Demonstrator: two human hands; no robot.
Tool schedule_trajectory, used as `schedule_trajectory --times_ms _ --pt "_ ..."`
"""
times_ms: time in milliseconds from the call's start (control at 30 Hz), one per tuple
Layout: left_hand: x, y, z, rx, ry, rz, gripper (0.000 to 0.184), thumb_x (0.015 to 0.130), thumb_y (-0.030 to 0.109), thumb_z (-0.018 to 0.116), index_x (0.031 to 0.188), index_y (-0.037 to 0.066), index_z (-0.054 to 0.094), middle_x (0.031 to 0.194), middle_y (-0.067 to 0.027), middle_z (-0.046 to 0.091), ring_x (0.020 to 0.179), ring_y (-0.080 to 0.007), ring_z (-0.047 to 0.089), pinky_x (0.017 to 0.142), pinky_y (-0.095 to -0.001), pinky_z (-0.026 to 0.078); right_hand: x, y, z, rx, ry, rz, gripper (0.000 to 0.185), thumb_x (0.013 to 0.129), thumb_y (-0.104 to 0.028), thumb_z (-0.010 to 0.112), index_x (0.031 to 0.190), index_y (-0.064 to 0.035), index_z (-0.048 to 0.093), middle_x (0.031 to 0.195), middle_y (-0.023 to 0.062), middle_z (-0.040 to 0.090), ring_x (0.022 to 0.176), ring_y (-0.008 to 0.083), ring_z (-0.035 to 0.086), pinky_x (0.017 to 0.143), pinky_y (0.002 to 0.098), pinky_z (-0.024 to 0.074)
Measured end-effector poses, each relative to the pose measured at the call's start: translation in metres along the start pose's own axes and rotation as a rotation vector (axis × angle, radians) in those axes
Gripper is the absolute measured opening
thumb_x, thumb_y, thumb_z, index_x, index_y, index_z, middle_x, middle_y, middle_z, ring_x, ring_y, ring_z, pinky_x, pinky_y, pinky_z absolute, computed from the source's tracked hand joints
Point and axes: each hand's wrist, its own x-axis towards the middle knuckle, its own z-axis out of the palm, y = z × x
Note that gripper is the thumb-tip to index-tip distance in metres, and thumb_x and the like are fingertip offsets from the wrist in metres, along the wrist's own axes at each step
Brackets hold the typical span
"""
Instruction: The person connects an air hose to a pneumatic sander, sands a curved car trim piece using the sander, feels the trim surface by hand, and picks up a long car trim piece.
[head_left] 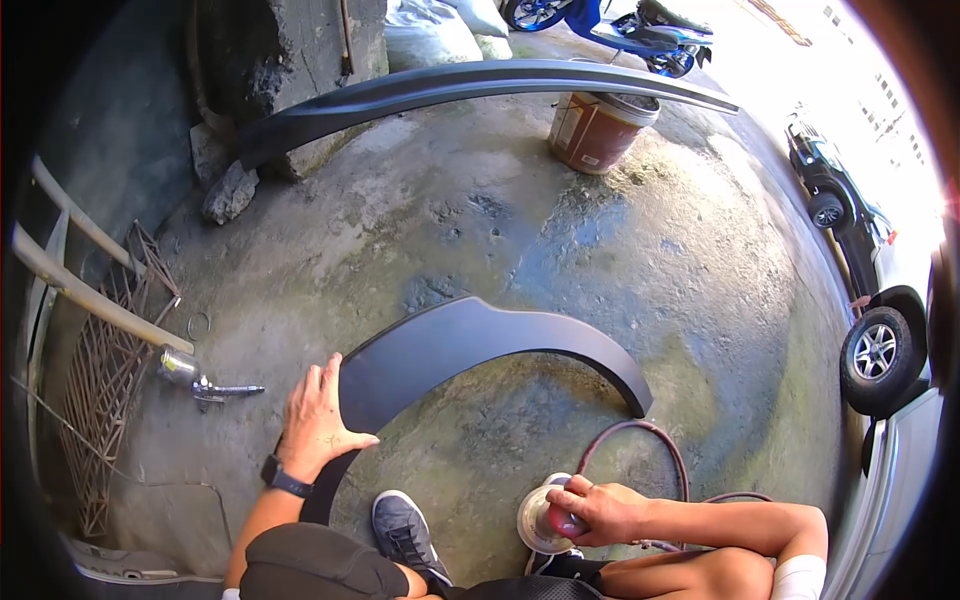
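Note:
A dark grey curved panel, like a wheel arch trim (pixel 470 335), arches over the concrete in front of me. My left hand (pixel 318 422) grips its left part, thumb on the inner side and fingers at the outer edge; a dark watch is on that wrist. At the lower right, my right hand (pixel 600 512) is wrapped round the red top of a round sander (pixel 535 518) with a pale disc. The sander is beside the panel, not touching it. A reddish hose (pixel 683 462) loops on the floor behind my right forearm.
A long dark trim strip (pixel 430 88) spans from a concrete block to a brown bucket (pixel 597 135). A spray gun (pixel 205 383) hangs or lies at left, near metal lattice (pixel 105 400). Motorbike (pixel 625 35) behind; cars (pixel 910 350) at right; my shoe (pixel 405 530) below.

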Motion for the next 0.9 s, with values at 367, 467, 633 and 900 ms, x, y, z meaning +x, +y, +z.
schedule_trajectory --times_ms 367,467,633,900 --pt "-0.001 0.123 -0.16 -0.152 -0.009 0.482 0.045 0.074 0.011 0.087 0.109 0.002 0.059 0.089 -0.0179 0.071 0.081 -0.0416 0.068 0.072 -0.0463 0.054 -0.006 0.004 0.024 0.084 0.04 -0.092 0.076 0.083 -0.027 0.08 0.148 -0.0167 0.041 0.121 0.0188 0.055 0.082 0.0444 0.07 0.068 0.0533 0.0597" --pt "-0.001 0.129 -0.153 -0.114 0.02 0.538 0.04 0.074 0.009 0.085 0.104 0.004 0.06 0.083 -0.0143 0.07 0.074 -0.0366 0.067 0.068 -0.0436 0.053 -0.002 0.0 0.022 0.082 0.051 -0.109 0.08 0.082 -0.028 0.081 0.15 -0.0165 0.039 0.119 0.0185 0.054 0.083 0.0444 0.07 0.069 0.0532 0.0596" --pt "0.004 0.117 -0.138 -0.272 0.001 0.432 0.037 0.076 0.013 0.084 0.103 0.001 0.062 0.081 -0.0185 0.071 0.075 -0.0414 0.07 0.067 -0.0427 0.053 -0.004 0.004 0.024 0.066 0.04 -0.091 0.081 0.082 -0.029 0.081 0.151 -0.0161 0.039 0.122 0.019 0.053 0.088 0.0443 0.07 0.071 0.0535 0.0598" --pt "0.021 0.066 -0.109 -0.493 -0.135 0.329 0.039 0.086 0.028 0.081 0.107 0.001 0.061 0.066 -0.0177 0.062 0.06 -0.0327 0.065 0.058 -0.0417 0.048 -0.004 0.002 0.022 0.057 0.024 -0.067 0.078 0.083 -0.029 0.081 0.149 -0.0161 0.041 0.127 0.0189 0.053 0.089 0.0451 0.071 0.071 0.0538 0.0602"
